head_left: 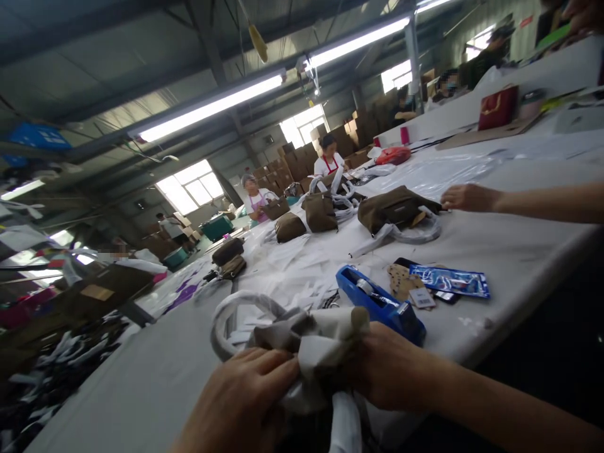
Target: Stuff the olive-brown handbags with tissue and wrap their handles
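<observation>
Close in front of me is a handbag, its top edge crumpled and a pale lining or paper showing at the opening. White wrapping covers its looped handle, which stands up on the left side. My left hand grips the near left edge of the bag, fingers bent over it. On the other side, my right hand is closed at the bag's right edge, its fingertips hidden by the material. A blue tape dispenser stands just beyond my right hand.
Tags and a blue packet lie right of the dispenser. Another person's hand is beside an olive bag. More bags stand along the white table. Co-workers are farther back.
</observation>
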The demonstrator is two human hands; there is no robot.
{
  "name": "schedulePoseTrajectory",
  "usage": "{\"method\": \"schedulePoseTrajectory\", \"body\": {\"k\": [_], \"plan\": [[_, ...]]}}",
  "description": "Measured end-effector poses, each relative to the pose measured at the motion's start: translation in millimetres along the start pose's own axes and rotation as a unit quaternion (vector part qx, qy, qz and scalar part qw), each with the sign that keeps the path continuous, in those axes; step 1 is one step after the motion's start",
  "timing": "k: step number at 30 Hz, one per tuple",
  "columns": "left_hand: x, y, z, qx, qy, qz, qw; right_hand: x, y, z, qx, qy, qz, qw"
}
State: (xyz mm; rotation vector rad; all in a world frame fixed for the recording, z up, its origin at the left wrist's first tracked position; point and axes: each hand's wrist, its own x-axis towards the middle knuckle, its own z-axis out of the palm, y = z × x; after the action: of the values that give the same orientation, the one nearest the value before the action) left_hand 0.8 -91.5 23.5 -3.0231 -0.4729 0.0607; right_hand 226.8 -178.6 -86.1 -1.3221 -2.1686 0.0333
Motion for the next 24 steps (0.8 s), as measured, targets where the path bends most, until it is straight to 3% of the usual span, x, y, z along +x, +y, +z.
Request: {"method": "schedulePoseTrajectory", "body": {"k": [3,6,11,14,16,19,21,22,24], "plan": [[4.5,8.8,-8.8,0.015,-0.118,-0.072,0.990,-2.9,5.0,1.2,0.064,0.026,0.023,0.997],[16.0,4.1,-4.5,-0.005,-0.139,-0.058,0.989,-2.9,11.0,16.5,0.161,0.113,0.031,0.980],[42.2,-15.3,29.3,-0.075,-0.055,0.052,0.994,9.0,5.9,49.9,0.287,0.260,0.025,0.922],[54.0,-22.0,58.8,-0.063,-0.063,0.069,0.994,16.9,1.9,63.1,0.270,0.325,0.001,0.906],[55.9,-22.3,79.2,-0.028,-0.031,0.068,0.997,17.5,5.2,65.9,0.217,0.356,-0.020,0.909],[48.5,-17.8,99.9,0.042,0.109,0.107,0.987,9.0,16.6,61.0,0.125,0.360,-0.037,0.924],[39.6,-14.2,100.7,0.077,0.194,0.150,0.966,-0.4,22.8,54.6,0.106,0.335,-0.015,0.936],[35.1,-12.9,97.2,0.084,0.200,0.166,0.962,-5.0,24.2,51.7,0.120,0.317,0.007,0.941],[26.5,-11.9,86.3,0.075,0.156,0.169,0.970,-12.0,24.0,48.6,0.184,0.288,0.062,0.938]]}}
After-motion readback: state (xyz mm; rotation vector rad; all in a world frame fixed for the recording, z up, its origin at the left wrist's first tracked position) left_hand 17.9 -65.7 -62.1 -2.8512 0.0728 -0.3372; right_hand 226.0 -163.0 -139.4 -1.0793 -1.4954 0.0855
